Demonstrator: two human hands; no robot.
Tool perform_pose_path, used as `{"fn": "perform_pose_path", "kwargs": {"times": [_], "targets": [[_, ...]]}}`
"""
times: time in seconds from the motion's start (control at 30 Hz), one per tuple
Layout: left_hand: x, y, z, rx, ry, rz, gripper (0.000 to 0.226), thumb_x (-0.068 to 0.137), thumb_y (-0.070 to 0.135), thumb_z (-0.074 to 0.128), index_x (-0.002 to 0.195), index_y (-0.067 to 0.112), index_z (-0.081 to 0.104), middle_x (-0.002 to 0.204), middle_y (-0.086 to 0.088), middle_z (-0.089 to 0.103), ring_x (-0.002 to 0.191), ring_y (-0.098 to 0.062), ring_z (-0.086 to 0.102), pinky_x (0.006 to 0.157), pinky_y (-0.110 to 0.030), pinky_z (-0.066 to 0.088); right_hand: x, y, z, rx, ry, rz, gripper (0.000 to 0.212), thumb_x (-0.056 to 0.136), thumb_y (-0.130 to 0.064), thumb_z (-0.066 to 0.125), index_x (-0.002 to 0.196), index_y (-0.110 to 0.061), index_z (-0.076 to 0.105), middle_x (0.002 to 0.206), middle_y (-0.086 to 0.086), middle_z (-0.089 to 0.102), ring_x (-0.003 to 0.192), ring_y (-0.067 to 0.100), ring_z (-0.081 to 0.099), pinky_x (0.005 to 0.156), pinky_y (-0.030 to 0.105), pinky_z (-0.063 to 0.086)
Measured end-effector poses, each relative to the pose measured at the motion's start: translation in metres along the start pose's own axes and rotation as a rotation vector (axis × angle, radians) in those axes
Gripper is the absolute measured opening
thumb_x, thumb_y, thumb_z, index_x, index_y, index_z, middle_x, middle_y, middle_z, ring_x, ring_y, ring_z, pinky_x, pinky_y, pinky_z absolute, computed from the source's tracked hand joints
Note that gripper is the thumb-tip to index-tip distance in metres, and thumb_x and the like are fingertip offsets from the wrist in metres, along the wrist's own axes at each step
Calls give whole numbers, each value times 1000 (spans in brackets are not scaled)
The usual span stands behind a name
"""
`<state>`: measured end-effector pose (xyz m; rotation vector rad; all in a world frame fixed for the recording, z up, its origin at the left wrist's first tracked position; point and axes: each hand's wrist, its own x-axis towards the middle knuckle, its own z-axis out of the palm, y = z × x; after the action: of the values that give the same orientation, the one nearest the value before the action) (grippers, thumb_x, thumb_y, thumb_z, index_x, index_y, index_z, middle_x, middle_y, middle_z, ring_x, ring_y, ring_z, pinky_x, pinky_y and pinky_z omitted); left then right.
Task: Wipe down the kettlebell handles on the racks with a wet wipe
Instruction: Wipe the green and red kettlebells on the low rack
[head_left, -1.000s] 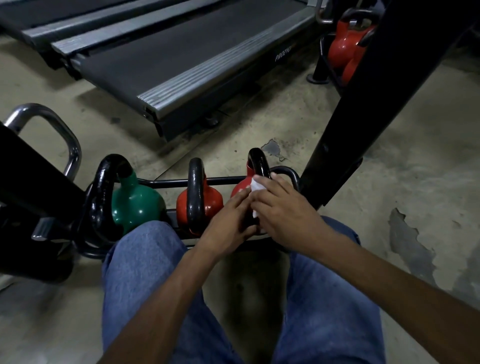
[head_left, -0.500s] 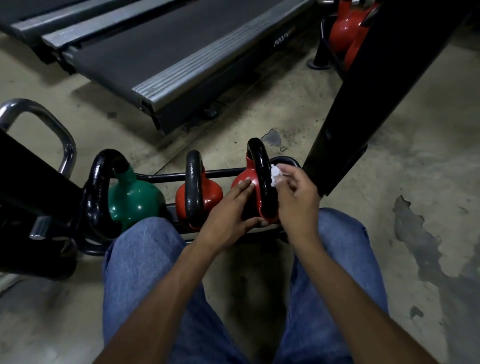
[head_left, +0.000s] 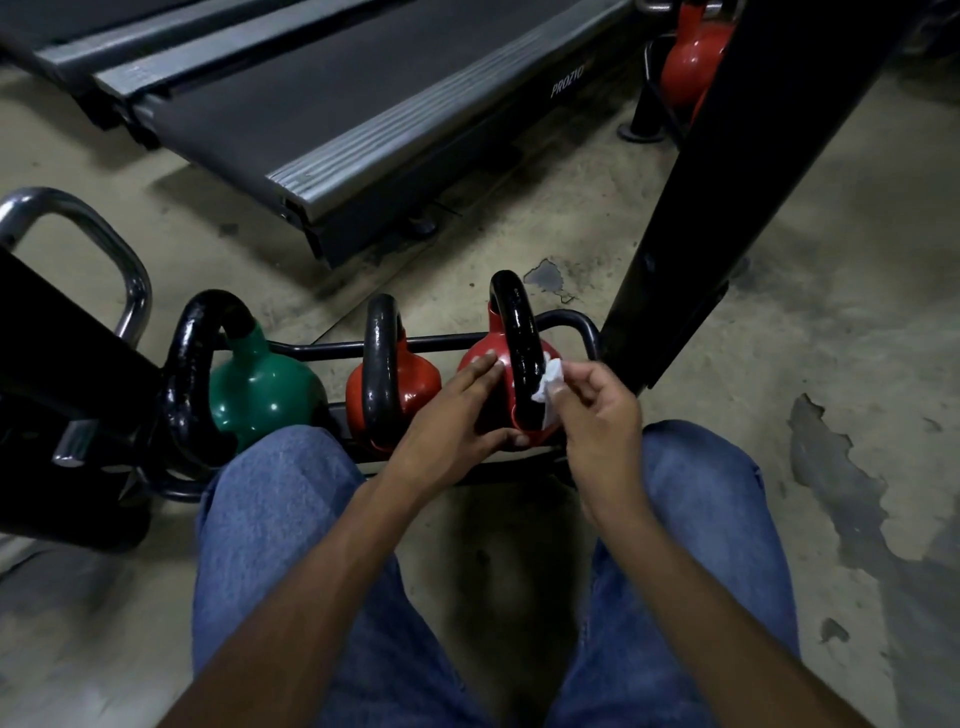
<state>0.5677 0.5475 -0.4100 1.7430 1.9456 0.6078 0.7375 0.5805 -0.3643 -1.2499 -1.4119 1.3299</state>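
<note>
Three kettlebells stand in a low black rack (head_left: 584, 330): a green kettlebell (head_left: 260, 387) on the left, a red one (head_left: 415, 382) in the middle, and a right red kettlebell (head_left: 480, 358) with a glossy black handle (head_left: 514, 332). My left hand (head_left: 452, 421) rests on the right kettlebell's body, fingers straight along its left side and thumb under it. My right hand (head_left: 597, 410) pinches a crumpled white wet wipe (head_left: 548, 382) against the right side of that handle.
A black slanted rack post (head_left: 691, 218) rises just right of the kettlebells. A treadmill deck (head_left: 332, 104) lies beyond on the concrete floor. Another red kettlebell (head_left: 691, 57) sits at the top right. A chrome bar (head_left: 104, 234) and black equipment stand at the left. My knees are below.
My right hand has slid with the wipe from the top of the handle down its right side. The left hand keeps steadying the red kettlebell. The view has shifted slightly.
</note>
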Motion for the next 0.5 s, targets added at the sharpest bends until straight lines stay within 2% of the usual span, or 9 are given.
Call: {"fn": "perform_pose_path", "kwargs": {"times": [0.07, 0.17, 0.23, 0.27, 0.37, 0.43, 0.5], "targets": [[2, -1, 0, 13, -2, -8, 95, 89, 47, 75, 164, 24, 22, 172, 11, 14, 156, -12, 20, 124, -36, 26, -4, 8, -1, -151, 4, -205, 10, 101, -18, 66, 111, -20, 68, 111, -7, 71, 106, 7, 69, 90, 34, 60], [3, 0, 0, -1, -2, -9, 90, 88, 45, 77, 162, 27, 30, 171, 10, 19, 153, -15, 30, 121, -40, 36, 18, 9, -2, -511, -87, -721, 12, 101, -12, 65, 112, -8, 69, 130, 7, 62, 125, 14, 57, 103, 28, 50], [2, 0, 0, -27, 2, 0, 85, 87, 37, 79, 159, 29, 35, 169, 9, 24, 148, -18, 39, 117, -44, 42, 40, 0, -5, -821, -240, -1056, 13, 101, -12, 63, 111, -7, 70, 131, 13, 64, 133, 27, 54, 116, 40, 40], [2, 1, -1, -35, 4, 3, 84, 86, 34, 80, 158, 29, 37, 168, 9, 26, 147, -18, 40, 116, -44, 43, 49, -7, -6, -1006, -322, -1154, 16, 100, -16, 61, 112, -9, 69, 130, 13, 64, 136, 31, 52, 121, 48, 34], [2, 2, -2, -30, -10, 5, 85, 87, 30, 80, 160, 23, 35, 170, 5, 24, 149, -18, 37, 121, -40, 37, 58, -19, -1, -1451, -560, -1291, 30, 98, -27, 50, 111, -9, 69, 117, 11, 67, 130, 34, 54, 125, 60, 22], [2, 1, -3, -8, -23, 15, 87, 89, 29, 79, 161, 22, 31, 171, 5, 20, 151, -17, 34, 123, -33, 32, 57, -24, 4, -1587, -692, -1363, 38, 100, -26, 37, 107, -6, 68, 108, 10, 68, 119, 35, 57, 124, 63, 18], [2, 0, -3, -8, -20, 31, 86, 90, 29, 78, 162, 22, 31, 171, 6, 20, 151, -16, 33, 120, -24, 27, 59, -27, 2, -1621, -735, -1425, 37, 101, -27, 36, 106, -6, 66, 105, 10, 67, 115, 34, 58, 125, 64, 15]]}}
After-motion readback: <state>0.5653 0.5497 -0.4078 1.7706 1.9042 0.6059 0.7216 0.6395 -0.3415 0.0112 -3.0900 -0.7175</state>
